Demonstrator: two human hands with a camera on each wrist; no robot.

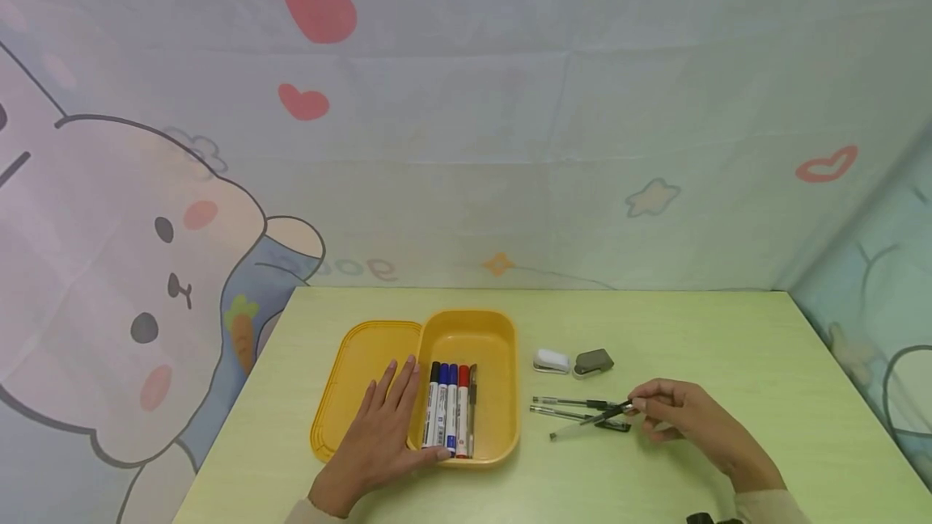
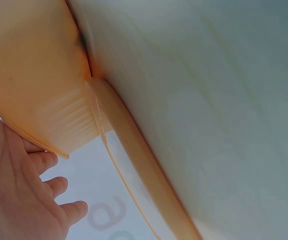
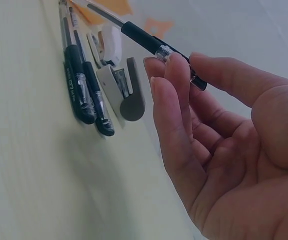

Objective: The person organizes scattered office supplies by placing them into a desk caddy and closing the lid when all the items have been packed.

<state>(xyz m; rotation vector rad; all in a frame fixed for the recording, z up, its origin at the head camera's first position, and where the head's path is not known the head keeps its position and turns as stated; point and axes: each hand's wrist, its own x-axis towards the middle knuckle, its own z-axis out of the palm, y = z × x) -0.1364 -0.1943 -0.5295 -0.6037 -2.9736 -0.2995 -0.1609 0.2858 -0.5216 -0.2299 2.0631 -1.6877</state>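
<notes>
In the head view my left hand [image 1: 379, 435] rests with straight fingers along the left side of a yellow box [image 1: 497, 395], its thumb over the front rim. Several whiteboard markers [image 1: 442, 407] with black, blue and red caps lie side by side in the box, next to a clear-barrelled pen [image 1: 472, 415]. My right hand [image 1: 684, 419] pinches a black-and-clear gel pen [image 3: 140, 37] by its dark end between thumb and fingertips. This pen slants above two similar gel pens [image 3: 78, 80] lying on the table.
A white mini stapler [image 1: 551, 361] and a grey one [image 1: 593, 361] sit behind the pens. Left of the box lies a yellow lid [image 1: 371, 346], partly under my left hand. A printed cloth [image 1: 466, 128] hangs behind the table's back edge. A dark object [image 1: 701, 518] shows at the bottom edge.
</notes>
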